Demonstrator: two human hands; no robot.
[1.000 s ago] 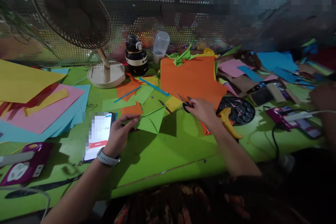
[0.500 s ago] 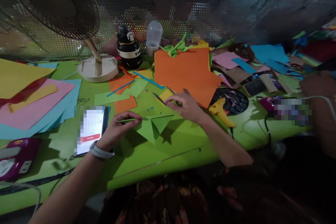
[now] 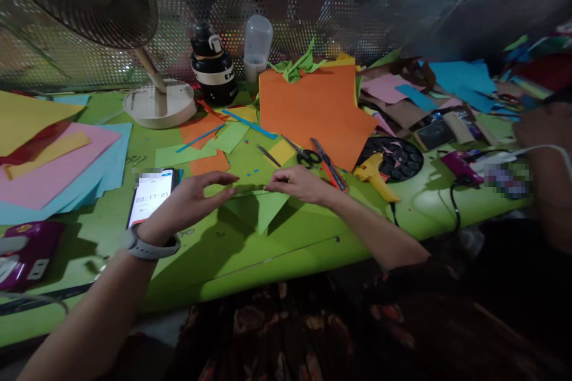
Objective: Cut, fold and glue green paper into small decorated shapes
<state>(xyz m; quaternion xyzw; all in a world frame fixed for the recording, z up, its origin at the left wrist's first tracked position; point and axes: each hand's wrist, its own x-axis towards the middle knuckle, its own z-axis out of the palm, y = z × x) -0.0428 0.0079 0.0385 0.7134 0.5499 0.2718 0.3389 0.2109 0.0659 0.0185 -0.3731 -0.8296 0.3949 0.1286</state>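
A folded piece of green paper (image 3: 270, 209) with a pointed lower flap hangs over the table edge side of my work area. My right hand (image 3: 299, 184) pinches its upper right edge between thumb and fingers. To the left, my left hand (image 3: 192, 199) is open, thumb and fingers apart around the paper's left end; I cannot see whether they touch it. Just beyond the hands lie tweezers (image 3: 268, 156), black-handled scissors (image 3: 307, 158) and a red and black utility knife (image 3: 329, 165). A smartphone (image 3: 149, 193) showing a timer lies partly behind my left wrist.
A yellow glue gun (image 3: 376, 177) rests by a black round tray (image 3: 397, 158) on the right. Behind are orange sheets (image 3: 313, 110), a dark bottle (image 3: 214, 74) and a fan (image 3: 159, 104). Coloured sheets (image 3: 67, 161) lie left. Another person's arm (image 3: 552, 172) is at far right.
My left hand has let go of the green paper's left side and its fingers have spread. My right hand has moved left and down from near the scissors onto the paper's edge.
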